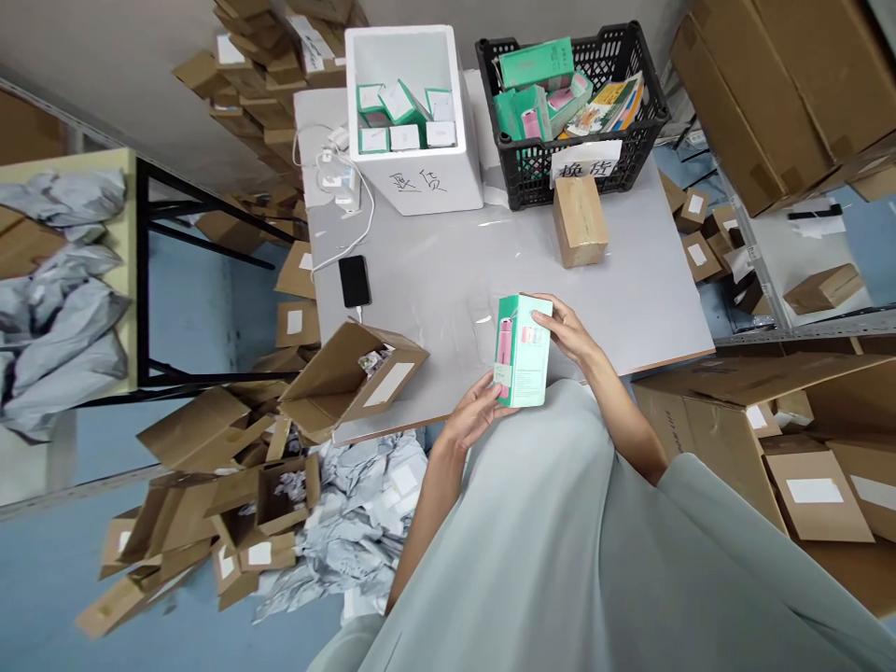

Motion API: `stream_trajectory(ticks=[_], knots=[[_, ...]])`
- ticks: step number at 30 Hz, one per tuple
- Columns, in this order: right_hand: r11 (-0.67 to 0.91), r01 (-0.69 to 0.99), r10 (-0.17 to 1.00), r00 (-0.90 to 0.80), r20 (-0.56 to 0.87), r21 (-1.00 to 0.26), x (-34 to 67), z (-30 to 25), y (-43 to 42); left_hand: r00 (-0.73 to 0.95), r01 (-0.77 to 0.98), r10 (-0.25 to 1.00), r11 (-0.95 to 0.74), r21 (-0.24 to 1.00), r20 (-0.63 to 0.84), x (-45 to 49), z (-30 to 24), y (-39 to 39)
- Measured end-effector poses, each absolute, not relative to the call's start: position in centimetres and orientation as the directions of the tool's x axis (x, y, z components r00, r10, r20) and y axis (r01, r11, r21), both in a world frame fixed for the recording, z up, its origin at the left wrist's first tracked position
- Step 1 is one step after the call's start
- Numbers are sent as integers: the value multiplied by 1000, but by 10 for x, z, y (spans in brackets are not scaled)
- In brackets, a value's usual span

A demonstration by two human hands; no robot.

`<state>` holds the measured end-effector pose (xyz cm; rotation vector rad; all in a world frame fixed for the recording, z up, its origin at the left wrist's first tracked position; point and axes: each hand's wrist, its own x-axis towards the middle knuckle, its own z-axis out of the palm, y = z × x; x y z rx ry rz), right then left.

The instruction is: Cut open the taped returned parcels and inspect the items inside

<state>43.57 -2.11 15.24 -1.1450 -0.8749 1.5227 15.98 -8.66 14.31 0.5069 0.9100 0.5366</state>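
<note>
Between my hands, over the table's near edge, is a green and white product box (530, 355) with a pink bottle-like item pictured on its side. My left hand (476, 409) grips its lower left corner. At the upper right edge, my right hand (562, 327) holds it with the thumb across the white face. To the left stands an open cardboard carton (392, 385) with crumpled paper inside. A closed, taped brown carton (581, 224) sits further back, in front of the black crate.
A white foam box (427, 173) and black plastic crate (518, 177), both holding green boxes, stand at the table's (434, 271) back. A phone (355, 281) is plugged into a white cable. Emptied cartons (189, 523) and grey plastic bags (357, 532) cover the floor at left.
</note>
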Motion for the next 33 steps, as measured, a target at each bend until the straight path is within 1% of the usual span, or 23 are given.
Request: stream_trajectory(ticks=[4,6,9,11,13,16,18,20,24,27,30,33], knots=[[-209,-150,969,99,-225,-966,430,149,-19,406,-114,726,643,757,-556,166,143,-81],[-212,-126,966,125,-228,-969,427,149,-18,398,-78,736,623,779,-548,171,143,-80],[-205,-102,971,104,-216,-973,427,154,-19,379,-77,743,620,781,-552,176,143,-81],[-198,-109,976,72,-206,-974,430,158,-19,364,-101,746,626,773,-557,175,142,-82],[-204,-157,977,30,-211,-966,434,161,-20,376,-142,732,652,745,-568,171,140,-83],[-249,-253,969,-64,-240,-935,440,163,-21,471,-199,668,717,668,-576,161,139,-83],[-270,-278,963,-94,-253,-922,440,163,-21,534,-208,625,750,628,-569,158,140,-82],[-253,-255,967,-59,-247,-933,437,162,-20,535,-214,631,744,633,-561,159,142,-82],[-207,-155,972,80,-222,-966,428,158,-18,414,-172,730,649,741,-544,172,145,-83],[-218,-134,967,104,-232,-967,426,156,-17,386,-149,736,645,749,-556,175,144,-84],[-232,-176,969,43,-243,-957,429,155,-16,425,-218,708,685,695,-564,168,141,-86],[-285,-291,958,-101,-267,-913,432,154,-16,504,-287,651,746,601,-567,159,139,-89]])
